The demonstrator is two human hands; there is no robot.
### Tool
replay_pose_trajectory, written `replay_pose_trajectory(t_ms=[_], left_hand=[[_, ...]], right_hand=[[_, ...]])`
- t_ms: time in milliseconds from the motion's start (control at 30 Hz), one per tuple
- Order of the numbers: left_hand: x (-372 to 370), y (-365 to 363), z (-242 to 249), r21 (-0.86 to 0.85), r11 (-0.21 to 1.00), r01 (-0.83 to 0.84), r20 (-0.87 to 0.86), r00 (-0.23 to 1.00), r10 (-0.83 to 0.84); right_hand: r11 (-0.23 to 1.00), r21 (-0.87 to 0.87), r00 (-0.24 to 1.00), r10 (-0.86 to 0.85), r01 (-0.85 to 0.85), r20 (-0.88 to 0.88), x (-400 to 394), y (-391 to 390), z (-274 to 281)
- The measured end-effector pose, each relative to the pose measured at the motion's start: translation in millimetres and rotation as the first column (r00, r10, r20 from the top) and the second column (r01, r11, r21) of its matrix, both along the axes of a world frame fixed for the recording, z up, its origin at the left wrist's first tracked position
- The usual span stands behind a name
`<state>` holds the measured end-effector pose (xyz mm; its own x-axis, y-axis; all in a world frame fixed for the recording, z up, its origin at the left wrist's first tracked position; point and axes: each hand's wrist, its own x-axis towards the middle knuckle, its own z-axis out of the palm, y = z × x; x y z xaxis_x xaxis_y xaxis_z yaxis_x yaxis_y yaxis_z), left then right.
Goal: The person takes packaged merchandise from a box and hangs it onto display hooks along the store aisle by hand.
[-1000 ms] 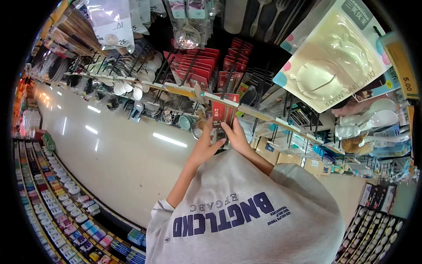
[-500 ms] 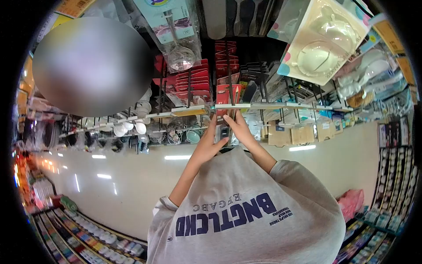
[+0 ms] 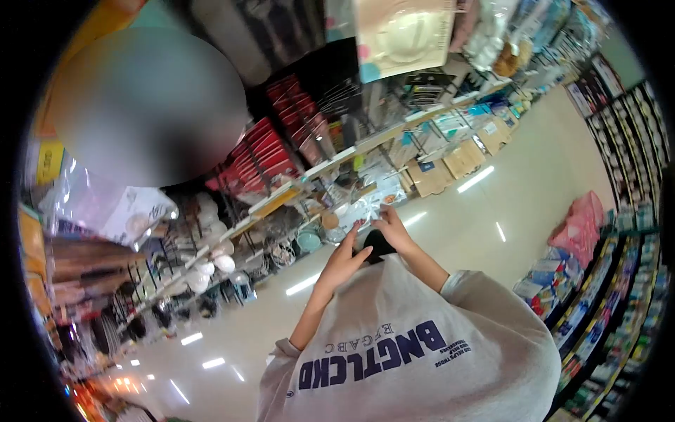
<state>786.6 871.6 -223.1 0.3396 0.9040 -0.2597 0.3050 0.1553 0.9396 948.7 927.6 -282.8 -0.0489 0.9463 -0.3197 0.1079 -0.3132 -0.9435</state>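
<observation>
My left hand (image 3: 342,263) is held in front of the sweatshirt, its thumb spread from the fingers, and I see nothing held in it. My right hand (image 3: 394,231) is beside it, fingers loosely bent and apart, with no clear object in its grasp. Just beyond the fingertips is a shiny clear plastic package (image 3: 367,209); whether a finger touches it cannot be told. Red carded packages (image 3: 260,160) hang on hooks above and to the left of the hands. A dark shape (image 3: 380,243) shows between the wrists.
A shelf rail (image 3: 330,163) with hooks runs diagonally ahead. A cream moulded dish in packaging (image 3: 402,35) hangs above. Brown flat packages (image 3: 430,177) hang at the right. Glossy floor (image 3: 450,225) lies below, with a pink bag (image 3: 578,226) and stocked shelves (image 3: 626,295) further right.
My hands have come away from the red package on the rail and sit lower, towards my body. The view has turned, so the rail now slants.
</observation>
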Motion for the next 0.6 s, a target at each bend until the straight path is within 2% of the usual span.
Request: replay_pose_trajectory(t_ms=[67,133,167,200,233,267,300,333,400,467,533,600], left_hand=[[11.8,6.8,-3.1,-0.106,0.994,-0.032,0.157,0.986,0.048],[28.0,15.8,-20.9,-0.129,0.991,-0.029,0.237,0.970,0.059],[38.2,24.8,-11.5,-0.186,0.983,0.006,0.233,0.972,0.038],[45.0,30.9,-26.3,-0.152,0.987,0.050,0.175,0.984,-0.022],[59.4,34.4,-14.3,-0.204,0.977,0.057,0.194,0.981,-0.017],[66.6,42.3,-49.5,-0.150,0.982,0.115,0.192,0.978,-0.085],[76.1,48.2,-32.0,-0.210,0.957,0.199,0.256,0.956,-0.143],[95.5,54.2,-18.3,-0.108,0.960,0.259,0.244,0.943,-0.228],[123.0,67.2,-19.9,-0.149,0.938,0.313,0.223,0.935,-0.277],[160.5,81.7,-15.9,-0.119,0.916,0.384,0.197,0.913,-0.357],[209.5,94.1,-6.3,-0.085,0.893,0.442,0.181,0.888,-0.423],[268.4,100.8,3.3,-0.200,0.789,0.581,0.221,0.812,-0.541]], right_hand=[[0.995,-0.103,0.993,-0.001,-0.010,-0.114,22.0,-7.6,18.7],[0.998,-0.058,0.994,-0.006,-0.001,-0.113,42.6,-11.3,19.0],[0.994,-0.087,0.992,-0.074,0.065,-0.106,50.1,-11.3,19.0],[0.994,-0.094,0.997,-0.060,0.056,-0.050,59.8,-9.5,13.8],[0.989,-0.065,0.984,-0.138,0.132,-0.112,66.9,-11.1,29.7],[0.985,-0.090,0.965,-0.162,0.146,-0.206,75.5,-6.4,13.7],[0.978,-0.151,0.947,-0.182,0.145,-0.264,85.0,-8.5,47.6],[0.963,-0.209,0.929,-0.227,0.170,-0.292,93.2,-8.2,62.4],[0.955,-0.157,0.908,-0.291,0.253,-0.302,112.0,-9.8,54.9],[0.958,-0.121,0.899,-0.287,0.262,-0.329,144.2,-10.1,45.3],[0.949,-0.098,0.893,-0.316,0.301,-0.322,192.0,-17.3,59.3],[0.913,-0.140,0.859,-0.408,0.383,-0.309,243.7,-26.6,55.8]])
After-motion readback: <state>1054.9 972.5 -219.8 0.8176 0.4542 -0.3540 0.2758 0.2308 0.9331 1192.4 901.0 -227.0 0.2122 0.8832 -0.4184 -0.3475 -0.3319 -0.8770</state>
